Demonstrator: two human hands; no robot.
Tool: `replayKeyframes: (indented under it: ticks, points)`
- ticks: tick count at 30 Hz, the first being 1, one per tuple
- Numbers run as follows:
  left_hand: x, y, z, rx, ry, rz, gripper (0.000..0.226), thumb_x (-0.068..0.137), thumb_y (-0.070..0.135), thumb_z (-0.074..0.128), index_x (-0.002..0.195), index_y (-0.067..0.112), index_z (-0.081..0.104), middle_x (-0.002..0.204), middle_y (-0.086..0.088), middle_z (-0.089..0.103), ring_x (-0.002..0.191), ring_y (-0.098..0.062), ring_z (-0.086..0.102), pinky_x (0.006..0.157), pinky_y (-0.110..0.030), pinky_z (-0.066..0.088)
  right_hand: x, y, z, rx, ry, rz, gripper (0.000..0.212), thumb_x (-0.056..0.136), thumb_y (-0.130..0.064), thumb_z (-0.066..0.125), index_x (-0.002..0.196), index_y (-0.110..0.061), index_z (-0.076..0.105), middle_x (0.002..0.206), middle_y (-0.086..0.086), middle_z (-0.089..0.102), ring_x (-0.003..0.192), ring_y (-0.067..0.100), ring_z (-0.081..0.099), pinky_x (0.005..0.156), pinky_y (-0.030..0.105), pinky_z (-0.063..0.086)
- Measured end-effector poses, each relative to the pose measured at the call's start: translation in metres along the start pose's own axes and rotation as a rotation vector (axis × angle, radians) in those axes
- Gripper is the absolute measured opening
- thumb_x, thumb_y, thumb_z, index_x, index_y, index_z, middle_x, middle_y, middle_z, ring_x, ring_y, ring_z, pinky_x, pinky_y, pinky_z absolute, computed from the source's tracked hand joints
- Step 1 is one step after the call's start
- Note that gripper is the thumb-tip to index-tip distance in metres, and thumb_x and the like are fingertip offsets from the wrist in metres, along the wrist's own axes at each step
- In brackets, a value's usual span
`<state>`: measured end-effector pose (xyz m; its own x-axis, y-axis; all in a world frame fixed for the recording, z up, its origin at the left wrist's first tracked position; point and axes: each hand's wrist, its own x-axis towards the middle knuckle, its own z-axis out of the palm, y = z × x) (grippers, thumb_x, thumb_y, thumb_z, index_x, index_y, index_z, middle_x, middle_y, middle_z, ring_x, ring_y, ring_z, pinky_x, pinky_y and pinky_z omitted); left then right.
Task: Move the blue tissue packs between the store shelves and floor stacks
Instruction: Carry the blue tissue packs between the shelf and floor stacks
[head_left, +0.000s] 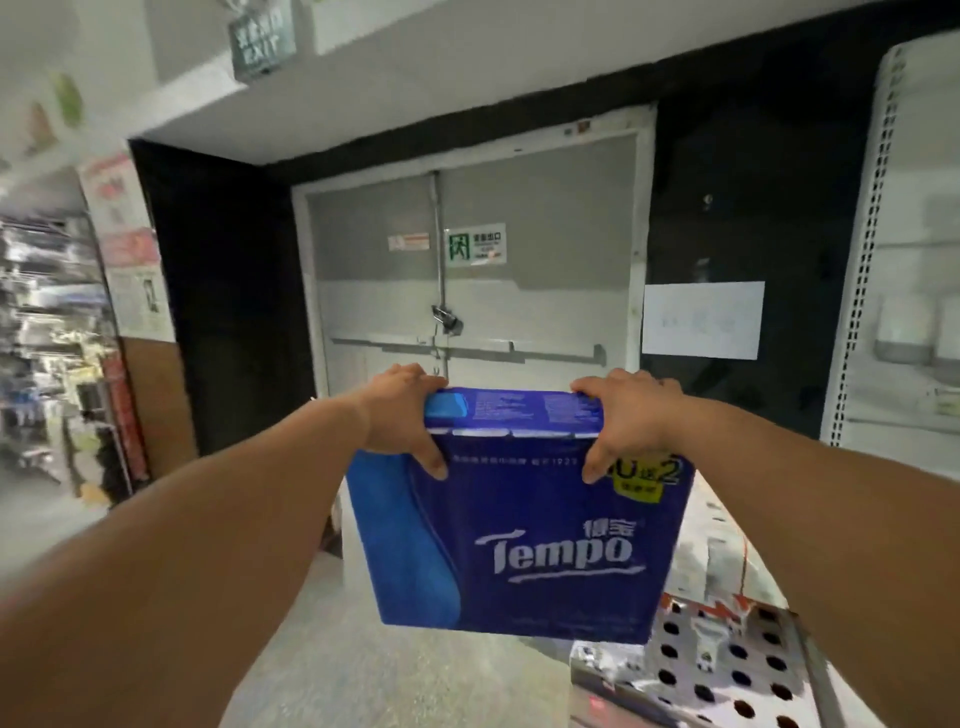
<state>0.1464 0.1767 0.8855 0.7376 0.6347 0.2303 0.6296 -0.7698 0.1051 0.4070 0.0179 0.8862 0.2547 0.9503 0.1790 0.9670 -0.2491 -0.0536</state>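
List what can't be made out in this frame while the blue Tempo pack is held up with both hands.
Head view only:
- Far side of the blue tissue pack: faces away; fingers of the left hand and right hand curl out of sight behind it.
- Floor beneath the pack: hidden by it.
- Left aisle shelves: motion-blurred.
- White paper sheet: writing too faint.
- Perforated display: cut off by the bottom edge.

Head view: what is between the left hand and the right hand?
The blue plastic-wrapped Tempo tissue pack lies between the left hand and right hand, gripped at its top corners.
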Motion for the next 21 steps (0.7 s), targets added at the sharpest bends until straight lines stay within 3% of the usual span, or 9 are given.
replayKeyframes:
  ticks: [10,16,21]
  points:
    - [-0.018,-0.074,-0.036,0.006,0.026,-0.126,0.095,0.059,0.058,0.090,0.140,0.037,0.046,0.121,0.011,0.048,0.117,-0.015,0.046,0.103,-0.046,0.046,0.055,-0.068,-0.011,0.067,-0.005,-0.146,0.114,0.052,-0.063,0.084,0.150,-0.040,0.031,0.137,-0.002,0.047,0.125,0.025,0.043,0.104,0.048,0.039]
    - [-0.023,-0.150,-0.059,0.010,0.088,-0.201,0.094,0.063,0.052,0.092,0.142,0.034,0.045,0.126,0.009,0.046,0.118,-0.014,0.046,0.103,-0.046,0.048,0.130,-0.133,-0.011,0.042,0.052,-0.226,0.111,0.049,-0.069,0.081,0.146,-0.044,0.033,0.115,-0.007,0.044,0.111,0.020,0.042,0.096,0.045,0.033]
    - [-0.018,-0.228,-0.083,0.110,0.122,-0.247,0.100,0.061,0.056,0.091,0.146,0.035,0.042,0.125,0.010,0.044,0.114,-0.012,0.043,0.093,-0.037,0.044,0.197,-0.197,0.000,0.099,0.117,-0.282,0.112,0.048,-0.067,0.082,0.146,-0.044,0.033,0.117,-0.004,0.045,0.110,0.020,0.037,0.093,0.044,0.030]
